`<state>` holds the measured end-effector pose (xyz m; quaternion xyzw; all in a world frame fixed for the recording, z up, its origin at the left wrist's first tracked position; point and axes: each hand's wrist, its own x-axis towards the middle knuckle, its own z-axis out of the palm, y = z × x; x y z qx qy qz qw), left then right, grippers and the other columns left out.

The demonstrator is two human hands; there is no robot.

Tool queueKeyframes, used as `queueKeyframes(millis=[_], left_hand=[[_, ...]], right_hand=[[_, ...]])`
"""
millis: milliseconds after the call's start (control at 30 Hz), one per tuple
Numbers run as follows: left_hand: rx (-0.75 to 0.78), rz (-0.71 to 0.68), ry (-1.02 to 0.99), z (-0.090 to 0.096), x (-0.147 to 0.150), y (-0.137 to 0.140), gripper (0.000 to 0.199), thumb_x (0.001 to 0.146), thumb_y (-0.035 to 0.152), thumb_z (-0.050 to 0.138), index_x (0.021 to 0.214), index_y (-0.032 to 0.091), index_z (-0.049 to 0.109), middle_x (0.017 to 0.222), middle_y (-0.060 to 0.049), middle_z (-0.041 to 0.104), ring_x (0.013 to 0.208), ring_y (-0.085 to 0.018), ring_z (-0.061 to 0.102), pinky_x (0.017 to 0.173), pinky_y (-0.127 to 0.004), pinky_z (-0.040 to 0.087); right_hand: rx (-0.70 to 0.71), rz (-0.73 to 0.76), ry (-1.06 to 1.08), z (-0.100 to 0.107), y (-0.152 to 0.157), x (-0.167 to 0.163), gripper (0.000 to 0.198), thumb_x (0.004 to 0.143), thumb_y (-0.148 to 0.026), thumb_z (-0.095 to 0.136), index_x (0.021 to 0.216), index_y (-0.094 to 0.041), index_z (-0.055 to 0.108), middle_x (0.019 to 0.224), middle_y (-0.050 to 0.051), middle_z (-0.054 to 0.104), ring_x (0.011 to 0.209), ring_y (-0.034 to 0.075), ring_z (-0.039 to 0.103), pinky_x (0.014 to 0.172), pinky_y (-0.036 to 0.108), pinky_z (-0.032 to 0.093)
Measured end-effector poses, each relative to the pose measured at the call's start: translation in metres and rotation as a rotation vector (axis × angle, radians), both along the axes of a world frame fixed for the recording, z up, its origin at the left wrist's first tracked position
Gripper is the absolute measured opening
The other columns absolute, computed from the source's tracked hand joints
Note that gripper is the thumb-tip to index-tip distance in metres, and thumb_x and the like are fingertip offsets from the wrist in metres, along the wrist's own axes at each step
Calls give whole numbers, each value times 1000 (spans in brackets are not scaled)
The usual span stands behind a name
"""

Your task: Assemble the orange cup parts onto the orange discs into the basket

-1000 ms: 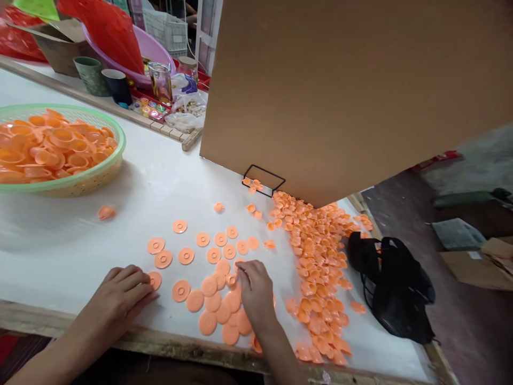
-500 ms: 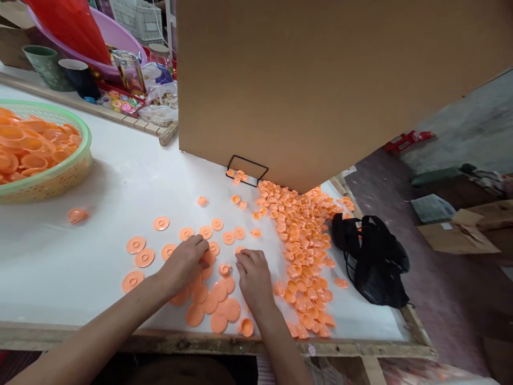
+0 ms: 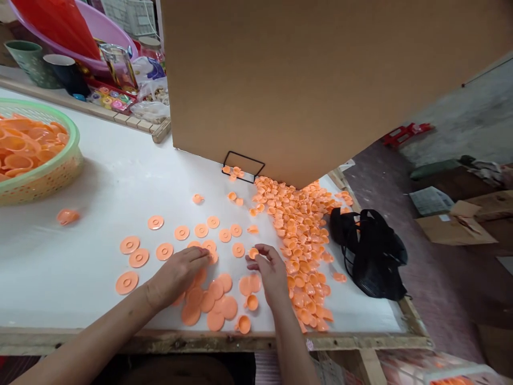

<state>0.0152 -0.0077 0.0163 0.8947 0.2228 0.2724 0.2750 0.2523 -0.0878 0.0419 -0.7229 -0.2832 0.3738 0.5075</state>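
Note:
My right hand [image 3: 269, 270] pinches a small orange toy teacup [image 3: 253, 253] between thumb and fingers, just above the white tabletop. My left hand [image 3: 180, 272] is closed, its fingertips on an orange toy saucer [image 3: 214, 259] among others; the palm hides part of them. Several saucers with a raised ring, such as one saucer [image 3: 138, 258], lie spread out to the left and beyond my hands. Nearer me is a cluster of smooth-side-up saucers [image 3: 215, 321]. Two loose teacups, one teacup [image 3: 251, 302] and another teacup [image 3: 243, 324], stand beside that cluster.
A heap of orange teacups [image 3: 300, 240] spreads at the right, against a big cardboard box [image 3: 280, 96]. Right of it lies a black bag [image 3: 377, 256]. A green basket [image 3: 74, 139] of orange pieces stands left. A black wire frame [image 3: 243, 154] leans on the box.
My right hand has moved right and now holds up a teacup. Another teacup and saucers show where that hand was. My left hand stays over the saucers. The view shifted slightly.

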Motion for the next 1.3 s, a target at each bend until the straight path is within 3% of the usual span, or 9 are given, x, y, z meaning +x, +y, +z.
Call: queueKeyframes(millis=[100, 300, 433, 533, 633, 700, 867, 1100, 1300], left_hand=[[36, -79, 63, -2, -2, 0, 41, 89, 2, 40, 120, 22, 57, 119, -7, 64, 114, -21, 53, 94, -39, 48], [-57, 243, 173, -6, -9, -11, 16, 84, 13, 55, 97, 19, 62, 91, -6, 64, 84, -21, 53, 70, -36, 46], [-178, 278, 287, 1, -4, -17, 6, 77, 16, 63, 77, 19, 58, 81, -2, 60, 78, -19, 52, 68, -33, 42], [-250, 333, 219, 4, -2, -19, 8, 81, 17, 58, 74, 19, 54, 76, 0, 57, 70, -15, 51, 60, -27, 39], [-139, 273, 117, 4, -8, -17, 17, 88, 13, 47, 75, 19, 55, 80, -2, 58, 73, -14, 51, 60, -27, 37], [-17, 155, 120, 4, -14, -14, 21, 89, 11, 45, 75, 19, 58, 84, -4, 60, 79, -16, 52, 67, -29, 38], [118, 93, 171, 7, -7, -12, 16, 90, 15, 52, 79, 19, 62, 81, -4, 61, 81, -18, 50, 70, -32, 35], [-65, -19, 311, 9, 47, -27, 15, 71, 6, 64, 80, 18, 59, 85, -5, 56, 81, -20, 49, 66, -33, 37], [-311, 94, 321, 3, 44, -34, 18, 71, 2, 54, 78, 19, 53, 84, -2, 58, 77, -17, 53, 64, -28, 39]], right_hand=[[-39, -42, 28, 1, 2, 19, 27, 76, -36, 58, 97, -18, 59, 85, 5, 66, 72, 21, 70, 50, 26, 53], [-163, 48, -209, -3, 18, 38, 29, 80, -36, 51, 101, -18, 61, 64, 1, 65, 51, 16, 62, 45, 24, 48], [-144, 75, -522, 0, 9, 45, 34, 83, -36, 50, 111, -19, 61, 103, 9, 66, 51, 11, 54, 52, 30, 50], [-104, 192, -650, 8, -13, 38, 27, 84, -31, 52, 104, -20, 65, 106, 8, 63, 65, 15, 57, 66, 33, 52], [-131, 437, -623, 14, -34, 22, 30, 79, -19, 56, 106, -24, 67, 103, 5, 62, 88, 19, 60, 83, 35, 50], [-167, 457, -630, 14, -42, 13, 33, 74, -12, 58, 103, -24, 67, 102, 5, 61, 96, 21, 58, 88, 37, 47], [-206, 400, -590, 10, -42, 13, 9, 72, -13, 62, 73, -21, 61, 77, 0, 59, 75, 18, 56, 68, 31, 47], [52, 339, -875, 4, -43, 20, 15, 84, -13, 57, 77, -22, 67, 88, 6, 66, 91, 22, 53, 82, 38, 47], [-113, 520, -843, 7, -53, -8, 22, 77, -12, 68, 97, -21, 66, 94, 6, 62, 91, 23, 53, 81, 38, 47]])
